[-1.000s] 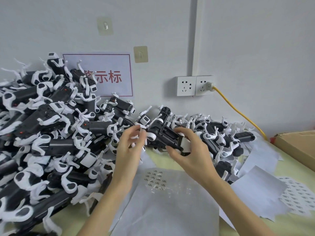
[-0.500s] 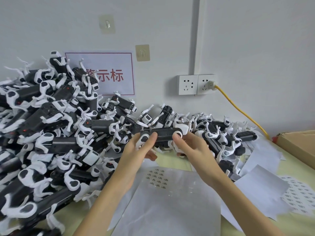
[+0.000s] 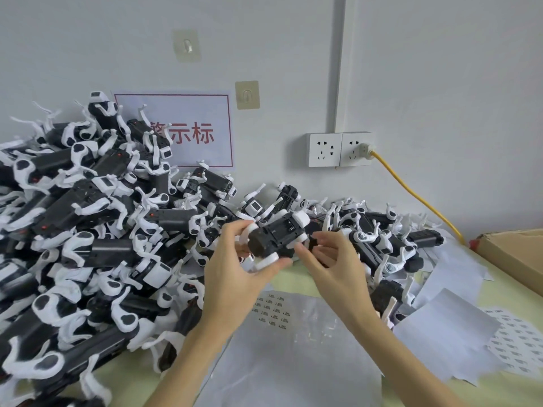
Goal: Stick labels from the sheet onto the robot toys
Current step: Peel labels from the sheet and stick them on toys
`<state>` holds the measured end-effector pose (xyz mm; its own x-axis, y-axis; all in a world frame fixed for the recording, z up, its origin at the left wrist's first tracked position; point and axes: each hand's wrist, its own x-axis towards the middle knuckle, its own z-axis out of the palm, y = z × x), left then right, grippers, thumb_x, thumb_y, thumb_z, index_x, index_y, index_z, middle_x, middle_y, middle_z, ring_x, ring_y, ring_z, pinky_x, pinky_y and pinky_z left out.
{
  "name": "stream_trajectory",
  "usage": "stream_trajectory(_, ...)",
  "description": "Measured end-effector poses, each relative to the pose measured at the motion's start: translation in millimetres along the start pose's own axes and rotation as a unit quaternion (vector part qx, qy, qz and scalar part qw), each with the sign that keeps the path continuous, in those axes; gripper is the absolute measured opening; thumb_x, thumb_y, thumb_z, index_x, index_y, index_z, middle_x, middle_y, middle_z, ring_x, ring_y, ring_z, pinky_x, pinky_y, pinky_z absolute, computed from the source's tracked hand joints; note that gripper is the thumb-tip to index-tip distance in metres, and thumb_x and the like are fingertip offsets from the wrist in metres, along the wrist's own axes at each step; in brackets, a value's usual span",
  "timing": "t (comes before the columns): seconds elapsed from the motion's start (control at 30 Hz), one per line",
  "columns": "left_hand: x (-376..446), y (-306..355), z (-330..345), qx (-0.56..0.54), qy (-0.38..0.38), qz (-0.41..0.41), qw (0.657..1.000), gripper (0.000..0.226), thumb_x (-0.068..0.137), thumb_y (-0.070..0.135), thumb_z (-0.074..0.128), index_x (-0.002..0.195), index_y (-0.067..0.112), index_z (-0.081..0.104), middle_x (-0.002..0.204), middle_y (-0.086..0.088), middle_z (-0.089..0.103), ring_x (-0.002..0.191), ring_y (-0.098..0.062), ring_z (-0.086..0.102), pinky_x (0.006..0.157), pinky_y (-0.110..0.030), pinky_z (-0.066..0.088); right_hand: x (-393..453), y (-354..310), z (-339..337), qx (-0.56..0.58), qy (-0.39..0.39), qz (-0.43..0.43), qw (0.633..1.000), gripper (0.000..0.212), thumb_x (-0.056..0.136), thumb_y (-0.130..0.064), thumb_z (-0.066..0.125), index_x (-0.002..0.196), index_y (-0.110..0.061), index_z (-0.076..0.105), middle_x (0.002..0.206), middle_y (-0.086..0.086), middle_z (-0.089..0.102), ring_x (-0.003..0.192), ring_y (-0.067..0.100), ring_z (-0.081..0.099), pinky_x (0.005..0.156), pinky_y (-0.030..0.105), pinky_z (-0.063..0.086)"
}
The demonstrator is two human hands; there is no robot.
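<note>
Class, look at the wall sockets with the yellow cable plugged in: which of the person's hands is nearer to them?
Right. The right hand is below the wall sockets, slightly left of them; the left hand is farther left, gripping the robot toy.

Black-and-white robot toys (image 3: 88, 236), yellow cable (image 3: 411, 189), white sockets (image 3: 339, 149), red-lettered sign (image 3: 188, 133), pale yellow-green table (image 3: 499, 280)

Small assembly or packing workshop. Indicators: a bulk pile of identical black-and-white robot toys (image 3: 97, 230) left of the gripped unit, label sheets (image 3: 293, 348) below it, a red-bordered wall notice (image 3: 191, 130), and a double socket (image 3: 340, 149) above right.
</note>
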<state>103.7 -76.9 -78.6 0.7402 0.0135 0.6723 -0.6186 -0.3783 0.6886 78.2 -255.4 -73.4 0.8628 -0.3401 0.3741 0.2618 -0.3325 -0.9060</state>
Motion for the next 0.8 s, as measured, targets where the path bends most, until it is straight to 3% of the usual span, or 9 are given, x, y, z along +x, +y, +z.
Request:
stream_trajectory(0.13,-8,-5,11,0.2,0.049,0.201,0.958,0.077,0.068,0.041,0.098,0.124,0.021,0.05,0.109,0.014,0.06,0.098,-0.012,0.062,0.077,-0.025,0.052,-4,-7,2,0.133,-0.208,0.065,0.967,0.068,0.095,-0.07,0.058,0.105,-0.004,0.071,0.092,0.005,0.08,0.089,0.027,0.078,0.083,0.04,0.064)
stream_trajectory(0.23,-9,-7,14,0.222,-0.016,0.276,0.935,0.068,0.077,0.042,0.089,0.125,0.017,0.05,0.115,0.006,0.059,0.095,-0.018,0.064,0.082,-0.03,0.052,-7,-7,4,0.107,-0.212,0.074,0.969,0.077,0.082,-0.072,0.071,0.105,0.001,0.063,0.09,0.007,0.078,0.09,0.027,0.078,0.086,0.043,0.063)
stream_trajectory(0.3,-6,-7,11,0.153,-0.095,0.216,0.96,0.068,0.08,0.059,0.079,0.132,0.023,0.053,0.125,0.01,0.051,0.093,-0.009,0.064,0.078,-0.026,0.055,-4,-4,3,0.144,-0.176,0.095,0.969,0.058,0.087,-0.054,0.079,0.109,-0.002,0.065,0.095,0.018,0.076,0.088,0.024,0.077,0.089,0.046,0.063)
stream_trajectory(0.4,-3,-7,4,0.06,-0.109,0.155,0.98,0.045,0.091,0.049,0.077,0.13,0.029,0.064,0.126,0.009,0.045,0.075,-0.014,0.061,0.068,-0.024,0.053,6,-3,-9,0.148,-0.161,0.095,0.971,0.023,0.094,-0.028,0.077,0.114,-0.02,0.07,0.093,0.019,0.074,0.086,0.022,0.072,0.095,0.042,0.061)
stream_trajectory(0.47,0,-6,1,0.038,-0.049,0.129,0.99,0.036,0.095,0.043,0.071,0.128,0.028,0.066,0.122,0.007,0.046,0.078,-0.018,0.06,0.071,-0.022,0.05,11,-3,-20,0.099,-0.191,0.073,0.974,0.035,0.095,-0.024,0.075,0.129,-0.028,0.067,0.092,0.005,0.077,0.091,0.021,0.073,0.1,0.037,0.058)
stream_trajectory(0.53,3,-3,-2,0.037,-0.011,0.087,0.995,0.047,0.095,0.047,0.067,0.137,0.029,0.059,0.127,0.009,0.047,0.1,-0.016,0.06,0.086,-0.021,0.049,15,-4,-30,0.057,-0.233,0.042,0.97,0.045,0.094,-0.025,0.077,0.135,-0.038,0.062,0.102,0.0,0.076,0.1,0.021,0.074,0.105,0.036,0.054)
stream_trajectory(0.63,6,0,-7,-0.027,-0.069,-0.04,0.996,0.055,0.096,0.061,0.06,0.147,0.043,0.048,0.136,0.033,0.05,0.131,0.003,0.05,0.104,-0.013,0.038,22,-2,-39,0.039,-0.253,0.026,0.966,0.076,0.082,-0.038,0.085,0.149,-0.045,0.05,0.117,-0.001,0.069,0.109,0.013,0.072,0.104,0.028,0.052)
stream_trajectory(0.73,8,0,-11,-0.153,-0.161,-0.144,0.964,0.036,0.097,0.065,0.061,0.131,0.055,0.062,0.122,0.03,0.068,0.121,0.013,0.057,0.103,-0.022,0.042,22,0,-37,0.077,-0.238,0.025,0.968,0.076,0.077,-0.047,0.082,0.146,-0.052,0.049,0.115,-0.014,0.072,0.115,0.003,0.068,0.1,0.024,0.051)
stream_trajectory(0.8,9,-2,-11,-0.205,-0.169,-0.174,0.948,0.03,0.095,0.06,0.069,0.123,0.05,0.07,0.104,0.023,0.074,0.103,0.007,0.066,0.098,-0.026,0.044,21,1,-34,0.109,-0.219,0.019,0.969,0.066,0.082,-0.049,0.077,0.143,-0.052,0.052,0.108,-0.022,0.076,0.113,0.004,0.07,0.097,0.029,0.052)
